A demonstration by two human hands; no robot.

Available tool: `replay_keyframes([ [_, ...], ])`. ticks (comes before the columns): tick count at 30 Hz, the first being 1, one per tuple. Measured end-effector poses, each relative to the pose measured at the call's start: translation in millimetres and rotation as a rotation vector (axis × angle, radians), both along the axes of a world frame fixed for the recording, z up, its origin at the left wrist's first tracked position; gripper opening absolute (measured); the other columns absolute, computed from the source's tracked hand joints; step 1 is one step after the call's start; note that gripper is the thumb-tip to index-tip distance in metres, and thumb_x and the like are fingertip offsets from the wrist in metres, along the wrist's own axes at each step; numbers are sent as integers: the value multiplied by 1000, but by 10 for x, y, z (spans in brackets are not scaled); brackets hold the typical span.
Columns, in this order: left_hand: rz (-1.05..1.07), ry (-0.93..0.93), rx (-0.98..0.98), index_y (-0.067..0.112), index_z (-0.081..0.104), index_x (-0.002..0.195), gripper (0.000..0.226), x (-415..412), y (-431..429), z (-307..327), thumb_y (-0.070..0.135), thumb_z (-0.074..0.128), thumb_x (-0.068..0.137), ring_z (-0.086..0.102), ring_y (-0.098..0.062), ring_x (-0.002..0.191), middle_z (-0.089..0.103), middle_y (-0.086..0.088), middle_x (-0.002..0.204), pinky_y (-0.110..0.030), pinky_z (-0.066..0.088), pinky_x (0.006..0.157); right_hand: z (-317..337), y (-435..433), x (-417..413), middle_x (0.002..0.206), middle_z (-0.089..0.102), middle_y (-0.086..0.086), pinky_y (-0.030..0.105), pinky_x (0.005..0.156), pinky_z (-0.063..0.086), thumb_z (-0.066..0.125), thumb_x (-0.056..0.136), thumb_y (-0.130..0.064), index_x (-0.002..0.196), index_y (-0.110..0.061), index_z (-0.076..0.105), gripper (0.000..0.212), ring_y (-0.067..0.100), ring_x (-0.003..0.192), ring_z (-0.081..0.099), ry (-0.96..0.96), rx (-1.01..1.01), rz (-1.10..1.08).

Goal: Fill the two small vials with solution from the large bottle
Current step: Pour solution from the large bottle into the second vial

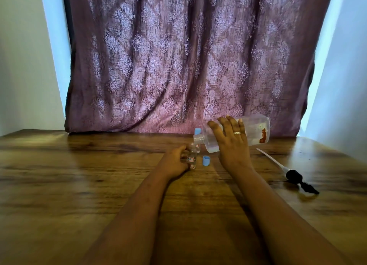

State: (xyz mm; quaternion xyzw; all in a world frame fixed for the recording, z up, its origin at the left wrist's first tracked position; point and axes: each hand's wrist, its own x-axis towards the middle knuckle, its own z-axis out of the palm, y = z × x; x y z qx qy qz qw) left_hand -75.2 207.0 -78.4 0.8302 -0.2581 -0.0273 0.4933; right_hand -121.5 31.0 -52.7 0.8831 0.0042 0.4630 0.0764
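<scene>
Clear large bottle [256,131] tipped in right hand [231,143], second vial [197,146] half hidden

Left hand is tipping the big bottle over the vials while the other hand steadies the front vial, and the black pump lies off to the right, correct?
Hands are swapped. In the head view, the right hand tips the large bottle; the left hand steadies the front vial. The black pump does lie to the right.
</scene>
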Motion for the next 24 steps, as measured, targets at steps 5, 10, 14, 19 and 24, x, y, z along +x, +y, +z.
replay_keyframes([
  [5, -16, 5, -9, 18, 55, 126, 52, 8, -1, 4, 1, 73, 81, 65, -19, 110, 66, -1, 125, -43, 53, 99, -4, -7, 8, 132, 50, 14, 47, 111, 19, 68, 50, 11, 130, -23, 35, 93, 37, 130, 37, -7, -8, -8],
  [10, -9, 0, -41, 20, 58, 117, 49, 41, -2, -33, -2, 76, 77, 68, -21, 105, 70, -3, 117, -48, 54, 97, -17, -9, 15, 128, 52, 15, 49, 110, 22, 64, 51, 12, 128, -21, 40, 87, 38, 127, 40, -46, -2, 18],
  [14, -15, 4, -57, 28, 58, 111, 49, 54, 1, -39, -1, 77, 75, 68, -20, 106, 70, -1, 116, -49, 54, 98, -16, -7, 9, 129, 51, 16, 49, 110, 20, 66, 50, 13, 129, -21, 39, 90, 39, 128, 38, -38, 0, 23],
  [19, -23, 23, -74, 22, 58, 116, 49, 61, -4, -47, -3, 75, 77, 68, -20, 105, 70, -3, 117, -49, 54, 97, -11, -4, 26, 130, 51, 15, 47, 111, 18, 70, 49, 11, 129, -22, 36, 94, 38, 128, 38, -14, -8, -2],
  [24, -17, 28, -77, 27, 58, 112, 48, 69, -9, -58, -2, 75, 77, 69, -20, 105, 70, -1, 115, -49, 54, 97, -16, -14, 23, 130, 51, 15, 47, 111, 18, 69, 51, 10, 129, -22, 37, 91, 38, 128, 39, -27, -11, -2],
])
